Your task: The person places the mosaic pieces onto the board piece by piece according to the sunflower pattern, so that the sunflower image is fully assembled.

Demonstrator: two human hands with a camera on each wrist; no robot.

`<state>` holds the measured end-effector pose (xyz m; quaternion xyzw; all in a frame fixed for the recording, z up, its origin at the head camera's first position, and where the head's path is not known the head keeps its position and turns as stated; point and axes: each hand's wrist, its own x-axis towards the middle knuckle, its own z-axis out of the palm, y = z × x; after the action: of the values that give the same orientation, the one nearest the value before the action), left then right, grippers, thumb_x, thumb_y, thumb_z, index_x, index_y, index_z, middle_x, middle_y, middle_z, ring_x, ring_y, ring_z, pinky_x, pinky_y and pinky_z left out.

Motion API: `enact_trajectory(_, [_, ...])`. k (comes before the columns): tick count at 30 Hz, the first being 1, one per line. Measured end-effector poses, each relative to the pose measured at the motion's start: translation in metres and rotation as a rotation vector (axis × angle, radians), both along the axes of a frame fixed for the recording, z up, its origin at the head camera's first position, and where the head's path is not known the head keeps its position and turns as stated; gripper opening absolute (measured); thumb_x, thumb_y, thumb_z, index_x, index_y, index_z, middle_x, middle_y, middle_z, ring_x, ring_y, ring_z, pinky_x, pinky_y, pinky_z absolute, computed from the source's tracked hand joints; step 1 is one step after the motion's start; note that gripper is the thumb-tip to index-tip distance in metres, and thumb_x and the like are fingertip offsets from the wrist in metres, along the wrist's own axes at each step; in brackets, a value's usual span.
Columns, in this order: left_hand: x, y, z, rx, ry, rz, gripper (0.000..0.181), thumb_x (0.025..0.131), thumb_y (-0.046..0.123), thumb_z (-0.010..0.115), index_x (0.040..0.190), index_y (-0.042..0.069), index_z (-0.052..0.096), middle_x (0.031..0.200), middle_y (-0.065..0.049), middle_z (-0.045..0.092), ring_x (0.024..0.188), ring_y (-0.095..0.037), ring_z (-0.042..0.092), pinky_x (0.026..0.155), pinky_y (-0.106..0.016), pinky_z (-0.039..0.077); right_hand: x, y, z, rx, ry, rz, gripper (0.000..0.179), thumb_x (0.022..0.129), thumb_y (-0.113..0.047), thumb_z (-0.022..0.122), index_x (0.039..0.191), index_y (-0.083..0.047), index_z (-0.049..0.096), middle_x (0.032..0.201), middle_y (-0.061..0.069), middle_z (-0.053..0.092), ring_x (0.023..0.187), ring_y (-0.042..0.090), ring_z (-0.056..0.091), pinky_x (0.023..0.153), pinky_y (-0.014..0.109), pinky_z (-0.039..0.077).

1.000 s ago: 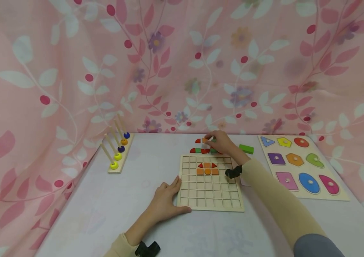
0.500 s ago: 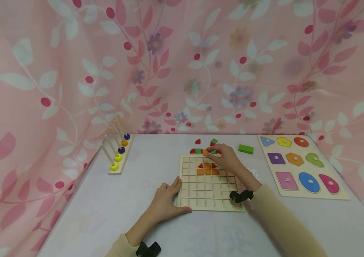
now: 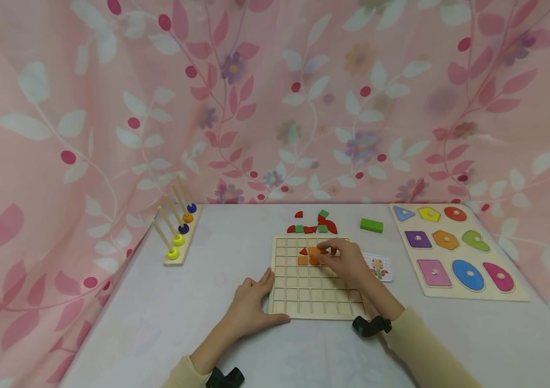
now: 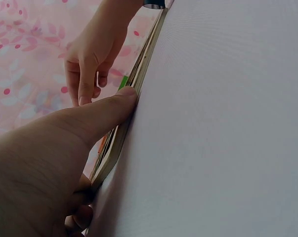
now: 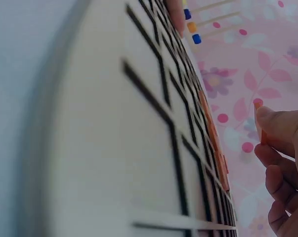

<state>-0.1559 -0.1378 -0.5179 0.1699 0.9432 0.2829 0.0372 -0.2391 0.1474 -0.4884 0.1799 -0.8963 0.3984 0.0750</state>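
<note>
My right hand (image 3: 348,262) pinches a small orange tile (image 5: 260,126) between thumb and fingertips, over the upper part of a wooden grid board (image 3: 316,299). Beneath the fingers, the board holds a red triangle (image 3: 303,251), an orange square (image 3: 302,261) and other orange pieces; some are hidden by the hand. Down at the board's near left corner, my left hand (image 3: 248,307) lies spread, fingers along the left side and thumb (image 4: 109,106) against the near edge.
Several loose red and green pieces (image 3: 322,228) lie beyond the board. A green block (image 3: 371,225), a picture card (image 3: 379,268) and a shape puzzle board (image 3: 456,250) are to the right. A peg stand with coloured beads (image 3: 184,242) stands at the left.
My right hand has picked an orange tile from the loose pieces at the back and brought it nearer, over the grid board. The left hand stays in place.
</note>
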Motion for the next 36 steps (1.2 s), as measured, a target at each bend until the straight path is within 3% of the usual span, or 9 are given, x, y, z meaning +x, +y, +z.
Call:
enact_trajectory(5, [0.0,0.0,-0.001,-0.012,0.002,-0.003,0.116,0.076,0.071,0.085,0.162,0.006,0.042,0.172,-0.006,0.034,0.088,-0.012,0.035,0.074,-0.029,0.031,0.009,0.001,-0.007,-0.002,0.031,0.0,0.022,0.091,-0.018,0.086,0.11,-0.006,0.082,0.1,0.002,0.078,0.081,0.016,0.056,0.067,0.025,0.046])
enact_trajectory(9, [0.0,0.0,0.0,-0.023,0.0,0.0,0.115,0.077,0.07,0.084,0.162,0.006,0.042,0.172,-0.006,0.034,0.088,-0.013,0.035,0.074,-0.029,0.031,0.016,0.003,-0.011,-0.016,-0.001,0.013,0.02,0.091,-0.019,0.086,0.107,-0.008,0.082,0.094,-0.001,0.075,0.08,0.016,0.055,0.068,0.026,0.045])
enact_trajectory(13, [0.0,0.0,0.002,-0.02,0.0,0.001,0.114,0.077,0.068,0.085,0.162,0.005,0.042,0.172,-0.006,0.034,0.089,-0.013,0.035,0.076,-0.03,0.032,0.022,0.003,-0.015,-0.043,-0.046,0.038,0.023,0.091,-0.021,0.086,0.11,-0.009,0.082,0.105,0.001,0.077,0.087,0.016,0.061,0.075,0.026,0.051])
enact_trajectory(19, [0.001,0.0,0.002,-0.016,-0.001,0.0,0.115,0.077,0.069,0.085,0.162,0.006,0.042,0.172,-0.007,0.034,0.089,-0.012,0.036,0.077,-0.03,0.032,0.025,0.004,-0.022,0.007,-0.065,0.035,0.023,0.094,-0.024,0.084,0.113,-0.014,0.081,0.113,-0.001,0.077,0.094,0.014,0.064,0.084,0.029,0.055])
enact_trajectory(29, [0.002,0.0,0.002,-0.003,0.015,-0.004,0.114,0.077,0.069,0.085,0.161,0.005,0.043,0.171,-0.009,0.036,0.088,-0.012,0.035,0.076,-0.03,0.031,0.028,0.003,-0.028,0.048,0.034,0.035,0.02,0.089,-0.021,0.088,0.107,-0.014,0.083,0.109,-0.001,0.077,0.09,0.012,0.062,0.08,0.03,0.053])
enact_trajectory(36, [0.002,0.001,0.002,0.003,0.019,-0.007,0.114,0.077,0.068,0.085,0.161,0.003,0.044,0.17,-0.01,0.037,0.089,-0.013,0.036,0.077,-0.031,0.032,0.025,0.003,-0.031,0.019,0.074,0.081,0.017,0.09,-0.018,0.087,0.106,-0.013,0.084,0.106,-0.002,0.074,0.082,0.012,0.056,0.072,0.026,0.049])
